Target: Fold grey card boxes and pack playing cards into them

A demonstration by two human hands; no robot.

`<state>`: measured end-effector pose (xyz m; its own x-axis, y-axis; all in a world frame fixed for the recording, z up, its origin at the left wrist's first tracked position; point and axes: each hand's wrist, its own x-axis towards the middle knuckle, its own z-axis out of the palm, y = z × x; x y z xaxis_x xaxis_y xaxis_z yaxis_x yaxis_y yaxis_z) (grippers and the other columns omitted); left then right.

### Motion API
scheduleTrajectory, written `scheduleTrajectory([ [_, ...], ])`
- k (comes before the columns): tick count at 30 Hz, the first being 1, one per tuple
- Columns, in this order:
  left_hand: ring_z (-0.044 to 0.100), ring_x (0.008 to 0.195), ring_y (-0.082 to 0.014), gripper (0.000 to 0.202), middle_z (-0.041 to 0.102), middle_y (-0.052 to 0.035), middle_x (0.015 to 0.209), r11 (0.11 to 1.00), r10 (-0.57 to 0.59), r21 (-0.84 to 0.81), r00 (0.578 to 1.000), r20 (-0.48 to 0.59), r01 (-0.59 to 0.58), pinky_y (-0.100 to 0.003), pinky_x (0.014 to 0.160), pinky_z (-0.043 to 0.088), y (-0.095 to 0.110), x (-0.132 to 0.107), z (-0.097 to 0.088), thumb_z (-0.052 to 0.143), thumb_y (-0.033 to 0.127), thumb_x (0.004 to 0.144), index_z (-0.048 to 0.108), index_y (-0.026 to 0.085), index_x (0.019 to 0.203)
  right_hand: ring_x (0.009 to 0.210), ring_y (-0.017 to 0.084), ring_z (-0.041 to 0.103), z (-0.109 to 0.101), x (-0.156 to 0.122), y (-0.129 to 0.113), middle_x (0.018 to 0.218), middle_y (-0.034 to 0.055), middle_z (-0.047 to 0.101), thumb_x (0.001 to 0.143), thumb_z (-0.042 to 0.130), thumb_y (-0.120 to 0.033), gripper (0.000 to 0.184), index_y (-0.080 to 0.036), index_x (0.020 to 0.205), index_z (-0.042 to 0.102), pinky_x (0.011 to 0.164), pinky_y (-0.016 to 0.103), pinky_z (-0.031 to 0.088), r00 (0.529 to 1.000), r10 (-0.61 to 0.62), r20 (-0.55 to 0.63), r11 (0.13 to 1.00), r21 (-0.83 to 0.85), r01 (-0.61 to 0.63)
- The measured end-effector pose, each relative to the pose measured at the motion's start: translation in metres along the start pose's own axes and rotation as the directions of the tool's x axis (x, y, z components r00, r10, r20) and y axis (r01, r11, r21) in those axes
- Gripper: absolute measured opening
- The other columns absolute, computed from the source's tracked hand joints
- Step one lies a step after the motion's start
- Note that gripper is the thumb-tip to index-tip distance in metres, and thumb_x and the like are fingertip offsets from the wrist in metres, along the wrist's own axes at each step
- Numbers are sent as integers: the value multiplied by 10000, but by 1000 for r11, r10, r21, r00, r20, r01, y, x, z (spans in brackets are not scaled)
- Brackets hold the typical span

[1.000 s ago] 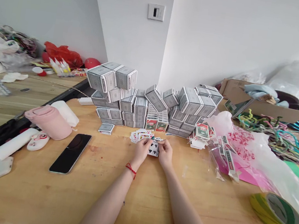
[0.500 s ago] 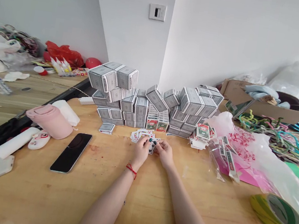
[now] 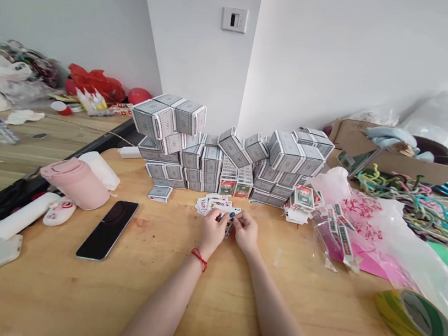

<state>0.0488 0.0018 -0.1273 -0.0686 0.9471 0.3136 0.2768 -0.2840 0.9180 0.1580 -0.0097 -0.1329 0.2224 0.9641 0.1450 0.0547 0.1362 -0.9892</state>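
Observation:
My left hand [image 3: 212, 229] and my right hand [image 3: 245, 230] meet over the wooden table [image 3: 204, 310], both closed on a small stack of playing cards [image 3: 229, 225] held on edge between them. Just beyond the fingers lie several loose face-up cards [image 3: 211, 203]. Behind those stands a pile of grey patterned card boxes [image 3: 226, 154]. A red string is tied round my left wrist.
A black phone [image 3: 108, 228], a pink bottle [image 3: 75, 182] and white items lie at left. At right are clear wrappers [image 3: 339, 237], a pink plastic bag [image 3: 369, 233], tape rolls [image 3: 419, 320] and a cardboard box [image 3: 392, 155]. A single card box [image 3: 159, 192] sits left of the loose cards.
The cards, held flat and face-up between my hands a second ago, have been turned on edge and squeezed together. My hands have drawn closer to each other.

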Motion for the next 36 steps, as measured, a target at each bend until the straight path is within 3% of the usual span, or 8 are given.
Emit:
scheduleTrajectory([
  [3, 514, 685, -151, 164, 584, -20, 667, 999, 23, 38, 1000, -6, -23, -252, 645, 377, 1, -2, 0, 533, 287, 746, 569, 178, 629, 460, 122, 439, 1, -2, 0, 498, -29, 499, 664, 581, -366, 214, -212, 564, 472, 464, 243, 349, 999, -14, -41, 998, -61, 11],
  [11, 521, 685, -147, 197, 597, -36, 728, 998, 32, 50, 999, 7, -32, -247, 638, 369, -3, 0, 4, 417, 256, 829, 563, 180, 721, 481, 121, 448, 3, -3, -3, 540, -25, 500, 677, 591, -364, 184, -207, 629, 508, 474, 244, 353, 998, -29, -57, 1000, -3, 29],
  [20, 473, 600, -126, 248, 529, -6, 605, 990, 53, 129, 998, 15, -55, -234, 592, 348, -3, 3, -1, 459, 277, 804, 504, 178, 581, 437, 101, 419, 2, 1, 2, 501, -45, 463, 679, 612, -390, 214, -205, 637, 513, 436, 234, 371, 995, 30, 93, 999, 34, -33],
  [25, 548, 713, -146, 187, 617, -35, 748, 997, -47, -65, 998, -33, 44, -252, 658, 418, -1, 5, 0, 531, 339, 765, 600, 165, 755, 446, 110, 496, 2, 4, 1, 536, -30, 534, 658, 641, -433, 277, -189, 684, 512, 426, 241, 443, 991, 125, 45, 970, 206, -132],
  [28, 577, 795, -159, 233, 631, -65, 889, 978, -79, -192, 997, 13, 80, -267, 697, 449, -2, 7, 0, 579, 313, 730, 591, 160, 905, 499, 121, 553, -2, 7, 0, 617, -24, 577, 641, 656, -442, 309, -195, 735, 497, 459, 255, 491, 988, 151, -33, 928, 350, -130],
  [30, 584, 779, -158, 279, 627, -65, 885, 966, -105, -232, 993, 51, 114, -267, 678, 459, -4, 9, 1, 605, 292, 705, 567, 157, 946, 536, 123, 573, -4, 9, 1, 661, -29, 583, 624, 674, -433, 325, -207, 751, 477, 485, 260, 510, 984, 165, -72, 894, 431, -119],
  [36, 568, 699, -136, 174, 611, -34, 772, 965, -149, -219, 989, -14, 142, -251, 648, 442, -11, 12, 2, 587, 250, 701, 557, 143, 835, 582, 145, 595, -3, 8, 1, 662, -30, 587, 637, 671, -397, 318, -222, 814, 474, 527, 287, 531, 988, 151, 11, 884, 446, -140],
])
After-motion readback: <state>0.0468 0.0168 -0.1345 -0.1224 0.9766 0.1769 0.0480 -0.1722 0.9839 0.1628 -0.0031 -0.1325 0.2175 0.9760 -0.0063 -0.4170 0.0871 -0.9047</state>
